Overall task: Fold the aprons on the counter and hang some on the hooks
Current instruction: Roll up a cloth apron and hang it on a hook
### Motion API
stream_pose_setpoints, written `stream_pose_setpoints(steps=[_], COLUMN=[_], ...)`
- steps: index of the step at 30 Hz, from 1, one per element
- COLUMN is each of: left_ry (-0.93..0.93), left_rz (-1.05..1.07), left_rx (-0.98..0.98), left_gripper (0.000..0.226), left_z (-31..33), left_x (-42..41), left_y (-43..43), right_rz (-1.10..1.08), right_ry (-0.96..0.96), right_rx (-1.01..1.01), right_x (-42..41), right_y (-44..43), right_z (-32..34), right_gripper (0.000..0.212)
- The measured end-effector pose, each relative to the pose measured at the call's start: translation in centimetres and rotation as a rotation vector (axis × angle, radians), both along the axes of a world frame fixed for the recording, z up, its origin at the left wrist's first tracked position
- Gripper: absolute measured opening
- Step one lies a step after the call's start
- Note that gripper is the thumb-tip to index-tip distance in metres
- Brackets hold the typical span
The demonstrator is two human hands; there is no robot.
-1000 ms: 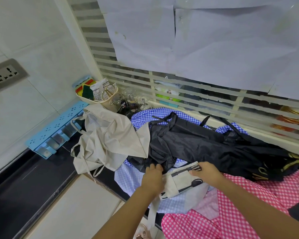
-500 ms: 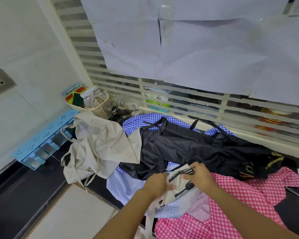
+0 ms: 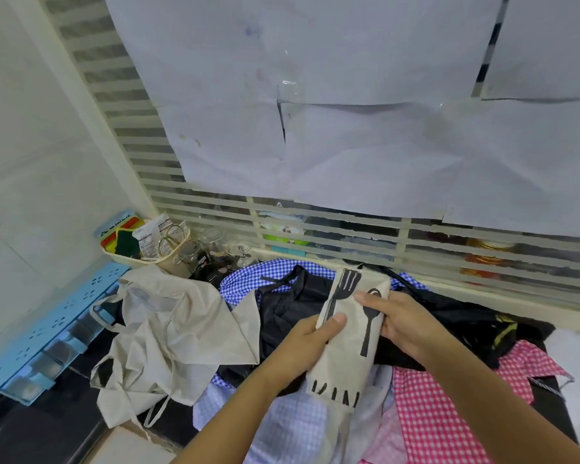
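At the near edge of the dark counter (image 3: pixel 31 430), a pink-and-white checked apron (image 3: pixel 432 413) and a pale blue checked apron (image 3: pixel 282 426) are lying crumpled. Above them, the left hand (image 3: pixel 310 343) and right hand (image 3: pixel 402 324) are gripping a folded beige cloth apron printed with a black fork and spoon (image 3: pixel 349 363), one hand on each long edge, thumbs on its front. Behind it, a black apron (image 3: pixel 292 309) is lying along the back edge, with a plain beige apron (image 3: pixel 175 326) to its left

Aprons (image 3: pixel 282 316), perhaps five, on dark counter (image 3: pixel 64 420)

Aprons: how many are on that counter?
6: printed beige cloth apron held centre; plain beige apron left; black apron behind; blue gingham apron rearmost; pale-blue checked apron nearest; pink gingham apron right. Others may hide beneath.
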State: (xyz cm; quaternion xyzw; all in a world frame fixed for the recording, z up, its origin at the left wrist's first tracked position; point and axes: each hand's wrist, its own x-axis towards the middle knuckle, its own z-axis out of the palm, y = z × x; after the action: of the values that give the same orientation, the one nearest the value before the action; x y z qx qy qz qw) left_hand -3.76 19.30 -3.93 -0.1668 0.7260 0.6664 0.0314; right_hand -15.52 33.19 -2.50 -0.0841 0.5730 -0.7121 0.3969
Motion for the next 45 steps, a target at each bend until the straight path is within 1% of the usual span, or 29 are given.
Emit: stream_pose_setpoints(steps=[2,4,6,8,10,11,13,16,17,19,21,23,25,27,30,32,34,35,37,39,41,42,45], left_ry=[0.066,0.155,0.226,0.28,0.299,0.298,0.293,0.282,0.291,0.281,0.293,0.211,0.14,0.062,-0.074,-0.141,-0.2,-0.209,-0.203,-0.161,-0.121,-0.094,-0.015], left_rz=[-0.005,0.012,0.031,0.04,0.017,-0.02,-0.066,-0.155,-0.17,-0.232,-0.295,-0.406,-0.477,-0.521,-0.704,-0.841,-0.901,-0.921,-0.949,-0.953,-0.883,-0.846,-0.735], left_rx=[-0.053,-0.123,-0.172,-0.153,-0.099,-0.067,-0.03,-0.025,-0.042,-0.052,0.024,0.071,0.104,0.263,0.478,0.645,0.735,0.733,0.608,0.439,0.339,0.296,0.218], left_gripper=[0.035,0.035,0.034,0.035,0.036,0.035,0.032,0.031,0.03,0.029,0.027,0.033,0.032,0.03,0.026,0.041,0.059,0.066,0.075,0.065,0.052,0.049,0.048], left_z=[0.9,1.3,1.5,2.1,2.8,3.3,4.2,5.6,6.2,7.3,7.6,8.7,9.5,9.6,9.3,8.9,8.4,8.0,7.9,7.7,7.5,7.5,7.4], left_x=[-0.8,-1.6,-2.3,-3.0,-3.7,-4.1,-4.6,-5.5,-5.7,-6.1,-5.9,-5.9,-6.3,-6.6,-6.6,-6.6,-6.4,-6.4,-6.3,-6.3,-6.4,-6.5,-6.5], left_y=[0.3,0.5,0.5,0.2,-0.2,-0.5,-1.1,-2.2,-2.5,-2.8,-3.9,-3.9,-3.3,-3.5,-4.1,-4.5,-4.6,-4.5,-3.8,-3.1,-2.6,-2.4,-1.5], right_rz=[0.007,-0.009,0.017,0.063,0.061,0.022,-0.026,-0.109,-0.138,-0.204,-0.195,-0.196,-0.237,-0.251,-0.223,-0.226,-0.242,-0.237,-0.223,-0.231,-0.269,-0.297,-0.338], right_ry=[0.125,0.237,0.281,0.323,0.36,0.374,0.362,0.342,0.373,0.504,0.625,0.715,0.775,0.849,0.964,0.986,0.999,1.017,1.065,1.1,1.088,1.08,1.034], right_rx=[0.056,0.093,0.093,0.117,0.15,0.157,0.15,0.113,0.113,0.147,0.16,0.13,0.095,0.094,0.144,0.162,0.174,0.18,0.219,0.271,0.325,0.353,0.399], right_x=[0.4,0.8,1.1,1.4,1.7,1.9,1.9,2.2,2.4,2.9,3.4,3.8,3.9,4.1,4.6,4.9,5.0,5.0,5.0,5.0,4.8,4.8,4.7], right_y=[0.0,0.2,0.5,0.6,0.4,0.4,0.4,0.6,0.6,0.3,-0.1,-0.3,-0.2,0.3,0.7,1.1,1.8,2.1,2.5,2.7,3.0,3.2,3.9], right_z=[1.5,2.9,4.2,5.3,6.1,6.4,7.0,7.9,8.1,8.6,9.4,9.8,9.8,9.5,9.2,9.2,9.2,9.2,8.8,8.3,7.9,7.8,7.5], right_gripper=[0.024,0.025,0.027,0.027,0.028,0.026,0.021,0.02,0.02,0.026,0.035,0.045,0.055,0.061,0.069,0.072,0.069,0.066,0.061,0.057,0.052,0.051,0.06])
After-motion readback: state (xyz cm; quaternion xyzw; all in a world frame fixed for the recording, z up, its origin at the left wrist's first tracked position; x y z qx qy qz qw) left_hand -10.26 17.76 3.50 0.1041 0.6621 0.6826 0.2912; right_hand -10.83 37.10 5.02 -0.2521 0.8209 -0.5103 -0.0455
